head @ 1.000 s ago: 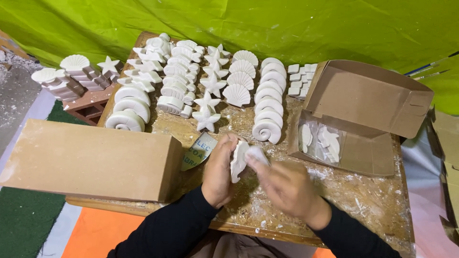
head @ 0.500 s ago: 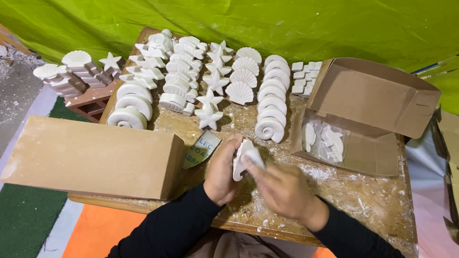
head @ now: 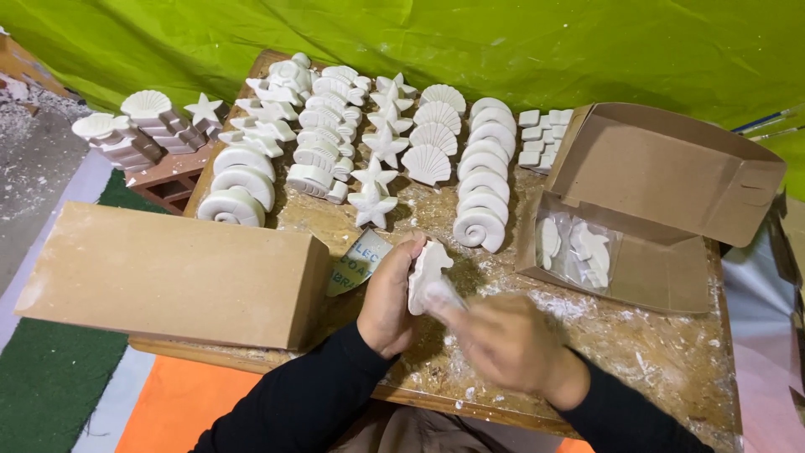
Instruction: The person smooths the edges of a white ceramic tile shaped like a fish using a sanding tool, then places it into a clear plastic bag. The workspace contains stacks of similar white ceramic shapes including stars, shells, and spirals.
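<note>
The left hand [head: 387, 300] grips a white plaster seahorse-shaped casting [head: 426, 273], long axis toward 12 o'clock; earlier it tilted toward 1. The blurred right hand [head: 503, 340] pinches its bottom edge.

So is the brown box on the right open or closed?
Open. The cardboard box has its lid flap standing up and back, and white plaster shapes in a clear bag show inside.

This is looking like a small craft workshop for cast plaster ornaments. Rows of white shells, stars and spirals [head: 482, 180] are lying across a dusty chipboard counter [head: 654, 352], an open cardboard box [head: 671, 210] is sitting at the right, and a green tarp [head: 503, 42] is hanging behind.
</note>
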